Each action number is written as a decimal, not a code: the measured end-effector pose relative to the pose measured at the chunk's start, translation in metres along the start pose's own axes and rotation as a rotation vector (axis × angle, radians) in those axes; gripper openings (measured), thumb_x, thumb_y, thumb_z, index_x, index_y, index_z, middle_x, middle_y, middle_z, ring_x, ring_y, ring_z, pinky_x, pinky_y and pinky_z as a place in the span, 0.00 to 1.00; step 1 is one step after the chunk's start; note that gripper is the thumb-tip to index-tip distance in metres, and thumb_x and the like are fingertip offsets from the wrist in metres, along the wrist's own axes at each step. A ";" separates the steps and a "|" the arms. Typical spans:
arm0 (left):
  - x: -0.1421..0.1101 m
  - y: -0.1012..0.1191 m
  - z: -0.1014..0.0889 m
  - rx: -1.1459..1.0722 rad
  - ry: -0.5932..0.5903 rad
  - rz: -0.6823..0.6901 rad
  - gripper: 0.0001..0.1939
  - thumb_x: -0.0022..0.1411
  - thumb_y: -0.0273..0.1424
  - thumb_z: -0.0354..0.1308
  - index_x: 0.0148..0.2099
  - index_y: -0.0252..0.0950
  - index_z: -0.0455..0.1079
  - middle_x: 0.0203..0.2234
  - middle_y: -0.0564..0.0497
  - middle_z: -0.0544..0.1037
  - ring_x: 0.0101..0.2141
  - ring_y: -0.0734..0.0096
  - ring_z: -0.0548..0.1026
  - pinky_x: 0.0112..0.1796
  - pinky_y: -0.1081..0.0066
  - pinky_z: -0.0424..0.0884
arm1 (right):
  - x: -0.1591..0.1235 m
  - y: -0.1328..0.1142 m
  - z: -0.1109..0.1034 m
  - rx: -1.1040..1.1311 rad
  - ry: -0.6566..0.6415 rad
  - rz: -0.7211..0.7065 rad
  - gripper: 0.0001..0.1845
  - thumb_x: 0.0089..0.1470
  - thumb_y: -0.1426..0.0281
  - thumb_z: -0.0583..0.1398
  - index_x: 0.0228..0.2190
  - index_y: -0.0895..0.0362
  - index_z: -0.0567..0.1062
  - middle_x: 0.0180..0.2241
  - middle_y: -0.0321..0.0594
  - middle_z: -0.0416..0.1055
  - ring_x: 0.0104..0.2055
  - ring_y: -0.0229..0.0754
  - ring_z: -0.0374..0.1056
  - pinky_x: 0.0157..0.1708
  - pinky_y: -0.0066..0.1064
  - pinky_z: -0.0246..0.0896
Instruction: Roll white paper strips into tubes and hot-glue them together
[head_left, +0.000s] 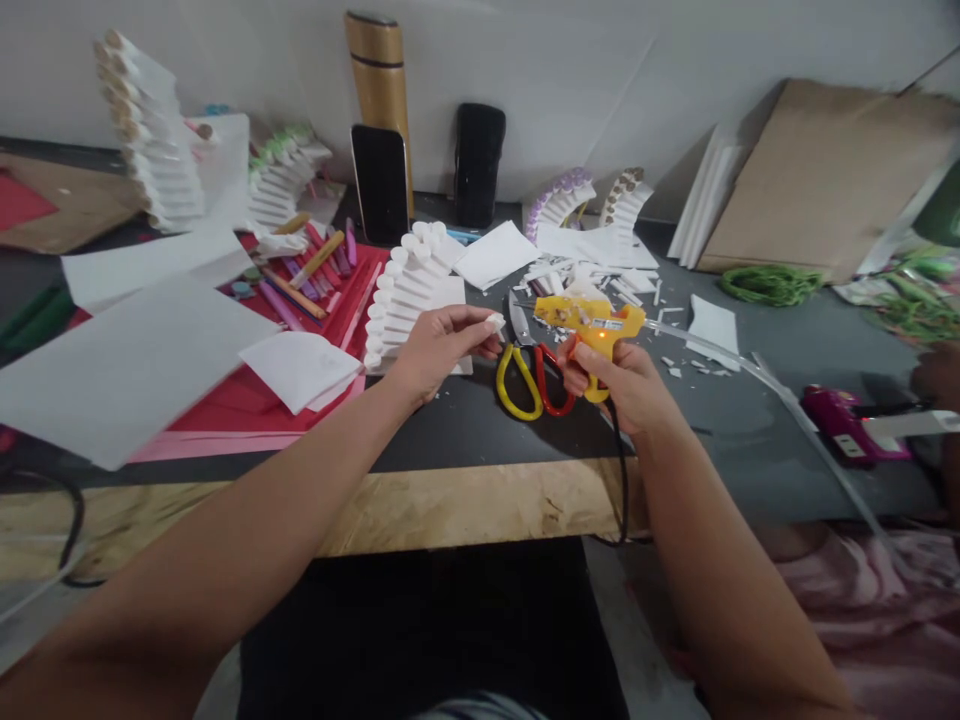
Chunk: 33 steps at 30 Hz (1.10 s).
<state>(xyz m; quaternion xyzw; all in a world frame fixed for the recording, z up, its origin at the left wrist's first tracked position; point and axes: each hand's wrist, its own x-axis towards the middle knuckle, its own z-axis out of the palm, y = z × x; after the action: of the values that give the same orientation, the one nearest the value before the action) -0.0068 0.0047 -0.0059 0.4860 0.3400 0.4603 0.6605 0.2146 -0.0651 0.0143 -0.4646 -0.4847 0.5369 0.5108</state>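
Observation:
Wrapped round the grip of a yellow hot glue gun [581, 312], my right hand [619, 378] points its nozzle leftward. A clear glue stick [694, 335] runs out of the gun's back, and an orange light glows on its side. Between thumb and fingers, my left hand [442, 350] pinches a small white piece [496, 322], which looks like rolled paper. Just behind that hand stands a curved white row of paper rolls [409, 285]. Scissors [525, 365] with one yellow and one red handle lie open between my hands.
White scraps [592, 278] litter the table behind the glue gun. Red sheets [247, 405], white paper [127, 370] and coloured rolls lie left. Phones [380, 180] and a gold bottle [379, 60] stand at the wall. A purple power strip [851, 425] sits right, near another person.

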 end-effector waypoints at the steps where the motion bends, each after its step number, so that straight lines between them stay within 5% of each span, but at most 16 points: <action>1: 0.000 0.000 0.000 0.008 0.006 0.006 0.11 0.56 0.29 0.67 0.41 0.29 0.77 0.25 0.50 0.80 0.27 0.76 0.77 0.36 0.72 0.76 | 0.000 0.001 0.000 -0.026 -0.003 0.000 0.18 0.48 0.55 0.71 0.30 0.57 0.78 0.29 0.36 0.69 0.24 0.32 0.57 0.23 0.27 0.56; 7: 0.000 -0.001 -0.001 0.048 0.006 0.048 0.12 0.55 0.30 0.67 0.41 0.30 0.73 0.27 0.49 0.81 0.26 0.72 0.79 0.34 0.70 0.77 | 0.001 0.007 -0.006 -0.197 -0.052 0.002 0.21 0.53 0.51 0.67 0.29 0.58 0.78 0.20 0.32 0.63 0.24 0.34 0.58 0.26 0.27 0.56; 33: 0.003 -0.007 -0.006 0.226 0.043 0.137 0.14 0.54 0.34 0.69 0.43 0.34 0.82 0.30 0.49 0.83 0.30 0.74 0.79 0.39 0.72 0.74 | 0.001 0.005 -0.007 -0.422 -0.003 -0.040 0.20 0.55 0.53 0.65 0.26 0.58 0.77 0.21 0.34 0.66 0.26 0.36 0.62 0.29 0.30 0.55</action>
<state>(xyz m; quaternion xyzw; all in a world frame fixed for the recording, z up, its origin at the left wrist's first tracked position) -0.0090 0.0085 -0.0146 0.5697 0.3697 0.4733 0.5610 0.2206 -0.0638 0.0084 -0.5509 -0.5962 0.4140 0.4119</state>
